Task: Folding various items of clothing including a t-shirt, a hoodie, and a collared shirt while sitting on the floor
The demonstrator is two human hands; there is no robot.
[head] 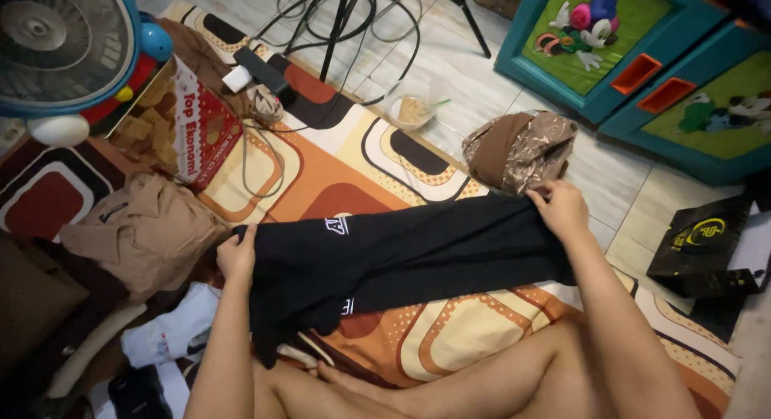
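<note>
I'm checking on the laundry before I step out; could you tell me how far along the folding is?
Done: the black garment is stretched out flat on the patterned mat. In hand: the left hand and right hand each grip one end. Left: a tan garment and a brown bundle lie unfolded beside it.

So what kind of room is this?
Probably a room at home, used on the floor. A patterned mat covers the tiles, a cartoon-decorated plastic drawer cabinet stands nearby, and both hands, left and right, hold a black garment.
</note>
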